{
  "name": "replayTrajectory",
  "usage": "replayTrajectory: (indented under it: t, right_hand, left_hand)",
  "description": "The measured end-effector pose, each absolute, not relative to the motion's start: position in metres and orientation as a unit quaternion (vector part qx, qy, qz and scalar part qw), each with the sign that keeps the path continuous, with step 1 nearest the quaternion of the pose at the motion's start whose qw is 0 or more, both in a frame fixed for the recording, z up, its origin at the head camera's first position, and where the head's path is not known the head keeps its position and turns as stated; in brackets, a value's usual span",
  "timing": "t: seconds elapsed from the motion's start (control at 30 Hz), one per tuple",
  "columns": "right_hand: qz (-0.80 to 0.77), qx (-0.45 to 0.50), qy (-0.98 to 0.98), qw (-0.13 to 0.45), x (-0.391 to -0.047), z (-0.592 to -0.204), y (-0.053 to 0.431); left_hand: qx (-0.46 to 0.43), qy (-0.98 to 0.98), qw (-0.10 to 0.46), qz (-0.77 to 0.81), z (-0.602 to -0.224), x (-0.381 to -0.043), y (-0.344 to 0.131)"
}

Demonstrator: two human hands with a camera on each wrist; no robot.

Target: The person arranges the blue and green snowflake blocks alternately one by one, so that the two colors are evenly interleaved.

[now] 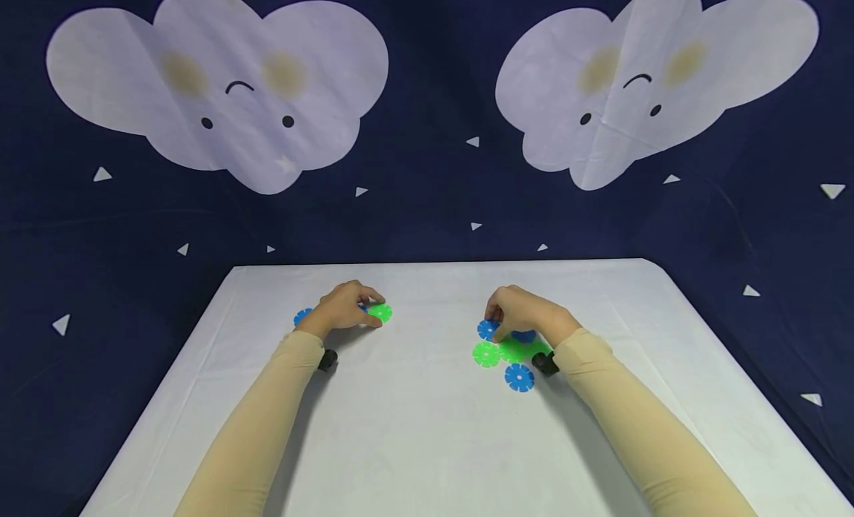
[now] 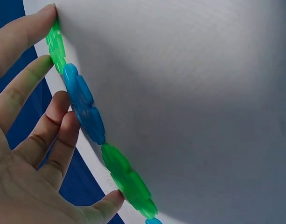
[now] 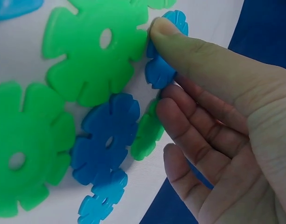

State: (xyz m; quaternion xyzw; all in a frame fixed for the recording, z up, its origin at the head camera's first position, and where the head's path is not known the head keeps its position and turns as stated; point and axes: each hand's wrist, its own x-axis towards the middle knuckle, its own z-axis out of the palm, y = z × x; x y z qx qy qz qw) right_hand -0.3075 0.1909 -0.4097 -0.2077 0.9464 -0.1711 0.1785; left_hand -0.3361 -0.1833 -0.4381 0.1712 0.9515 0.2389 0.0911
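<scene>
Left grip [image 1: 342, 306] pinches one green disc [image 1: 382, 312] in a row of four; right grip [image 1: 525, 309] pinches one blue disc [image 1: 487, 331] near at least three green ones [image 3: 82, 42].

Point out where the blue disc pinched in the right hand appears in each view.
Head: the blue disc is right of centre and below mid-height, pinched by the right hand.
Left wrist: not in it; the left hand and a separate row of discs show instead.
Right wrist: upper part, right of centre, partly covered by the right hand.
Shared landmark: the white tabletop, visible in all three views.
</scene>
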Motion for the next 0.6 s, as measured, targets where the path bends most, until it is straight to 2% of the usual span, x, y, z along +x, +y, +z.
replayTrajectory:
  t: [0.6]
  right_hand:
    - [-0.144,-0.145,0.946,0.252,-0.322,-0.397,0.182]
  left_hand:
    - [0.152,0.951,0.087,0.256,-0.438,-0.333,-0.183]
